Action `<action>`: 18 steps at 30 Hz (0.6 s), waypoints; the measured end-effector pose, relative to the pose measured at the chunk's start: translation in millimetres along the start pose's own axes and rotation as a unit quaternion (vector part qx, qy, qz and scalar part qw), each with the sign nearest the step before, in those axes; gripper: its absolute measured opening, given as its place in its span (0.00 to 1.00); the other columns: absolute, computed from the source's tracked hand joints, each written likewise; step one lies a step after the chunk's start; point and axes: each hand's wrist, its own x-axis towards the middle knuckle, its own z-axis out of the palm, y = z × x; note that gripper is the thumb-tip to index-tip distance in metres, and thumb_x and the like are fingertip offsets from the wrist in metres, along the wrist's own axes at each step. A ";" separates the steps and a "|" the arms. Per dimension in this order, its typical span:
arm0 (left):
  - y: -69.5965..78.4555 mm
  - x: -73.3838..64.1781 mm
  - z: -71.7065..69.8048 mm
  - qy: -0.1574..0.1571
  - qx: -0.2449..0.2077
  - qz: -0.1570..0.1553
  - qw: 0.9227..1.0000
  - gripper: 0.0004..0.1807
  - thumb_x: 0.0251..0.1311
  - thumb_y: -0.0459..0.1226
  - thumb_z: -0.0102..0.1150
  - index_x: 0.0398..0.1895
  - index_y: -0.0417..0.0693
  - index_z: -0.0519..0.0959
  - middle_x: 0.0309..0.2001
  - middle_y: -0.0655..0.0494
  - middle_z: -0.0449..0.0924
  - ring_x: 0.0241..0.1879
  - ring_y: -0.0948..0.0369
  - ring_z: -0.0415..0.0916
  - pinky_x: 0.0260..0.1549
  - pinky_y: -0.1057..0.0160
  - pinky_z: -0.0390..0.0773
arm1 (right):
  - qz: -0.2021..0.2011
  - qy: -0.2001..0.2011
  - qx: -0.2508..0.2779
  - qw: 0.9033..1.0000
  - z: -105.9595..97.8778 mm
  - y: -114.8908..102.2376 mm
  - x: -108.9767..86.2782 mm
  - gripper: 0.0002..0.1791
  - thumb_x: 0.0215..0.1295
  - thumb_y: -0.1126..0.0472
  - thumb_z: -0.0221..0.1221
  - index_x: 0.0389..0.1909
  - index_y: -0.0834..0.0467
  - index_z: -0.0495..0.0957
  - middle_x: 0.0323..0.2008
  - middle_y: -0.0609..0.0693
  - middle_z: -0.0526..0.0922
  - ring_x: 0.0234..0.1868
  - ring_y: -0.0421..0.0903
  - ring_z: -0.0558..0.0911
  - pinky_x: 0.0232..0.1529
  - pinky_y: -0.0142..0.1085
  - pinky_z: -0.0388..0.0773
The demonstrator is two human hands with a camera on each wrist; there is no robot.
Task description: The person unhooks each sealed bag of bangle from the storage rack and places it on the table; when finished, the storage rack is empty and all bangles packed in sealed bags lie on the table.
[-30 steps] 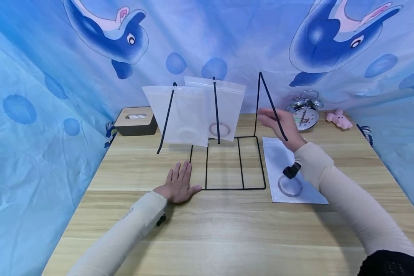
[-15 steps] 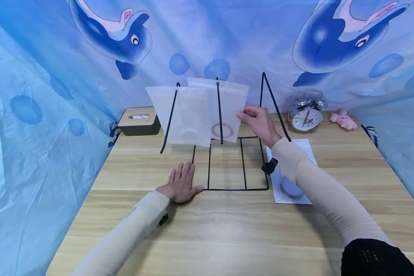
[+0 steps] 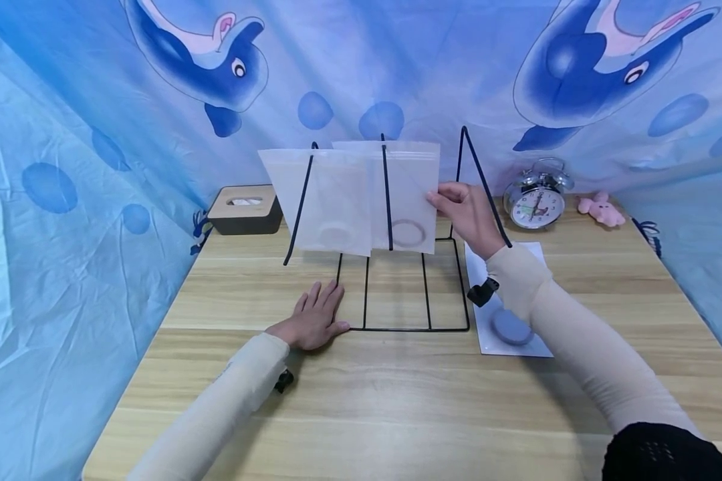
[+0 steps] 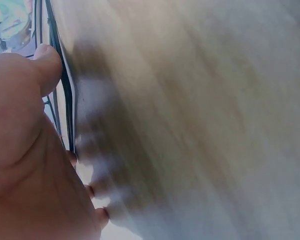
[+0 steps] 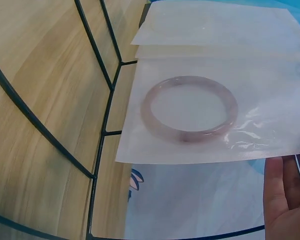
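Observation:
A black wire rack (image 3: 409, 330) stands on the table. My left hand (image 3: 313, 319) lies flat with straight fingers at its front left corner, thumb touching the wire. Two frosted zip bags hang upright between the rack's wire dividers. The right-hand bag (image 3: 414, 180) holds a pale pinkish bangle (image 5: 149, 107). My right hand (image 3: 470, 215) pinches that bag's right edge, inside the right divider. The left bag (image 3: 343, 194) partly overlaps it and shows a faint round shape. In the left wrist view the left thumb (image 4: 47, 62) is beside the black wire.
A white bag (image 3: 487, 341) with a round item lies flat right of the rack, partly under the right forearm. Behind stand a tissue box (image 3: 245, 210), an alarm clock (image 3: 538, 204) and a pink plush toy (image 3: 602, 209). A blue dolphin-print curtain (image 3: 349, 60) closes off the back.
My right hand has moved from the right divider to the bangle bag and now pinches its edge. The bag has straightened and shifted slightly right. My left hand has stayed in place.

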 end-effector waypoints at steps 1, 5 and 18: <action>0.5 -0.4 -1.3 0.005 -0.006 0.004 1.000 0.44 0.76 0.55 0.45 0.81 0.42 0.39 0.81 0.44 0.28 0.77 0.41 0.21 0.70 0.38 0.32 | 0.000 0.000 -0.001 1.000 -0.9 -1.2 -1.6 0.17 0.71 0.55 0.63 0.49 0.64 0.85 0.40 0.52 0.88 0.44 0.46 0.85 0.48 0.38 0.81; 2.3 -0.5 -5.4 0.035 -0.037 0.024 0.998 0.44 0.73 0.52 0.54 0.79 0.37 0.49 0.79 0.37 0.36 0.77 0.38 0.31 0.70 0.37 0.39 | -0.007 -0.007 0.012 1.000 -4.3 -3.2 -4.6 0.16 0.71 0.57 0.63 0.48 0.67 0.84 0.37 0.49 0.88 0.41 0.44 0.84 0.45 0.35 0.81; 2.2 3.1 -8.0 0.080 -0.142 0.018 0.987 0.50 0.58 0.42 0.74 0.74 0.28 0.57 0.77 0.36 0.46 0.76 0.42 0.44 0.71 0.46 0.53 | -0.017 -0.045 0.036 0.998 -13.3 -6.7 -13.4 0.13 0.72 0.58 0.62 0.47 0.63 0.86 0.40 0.48 0.89 0.43 0.44 0.85 0.46 0.35 0.81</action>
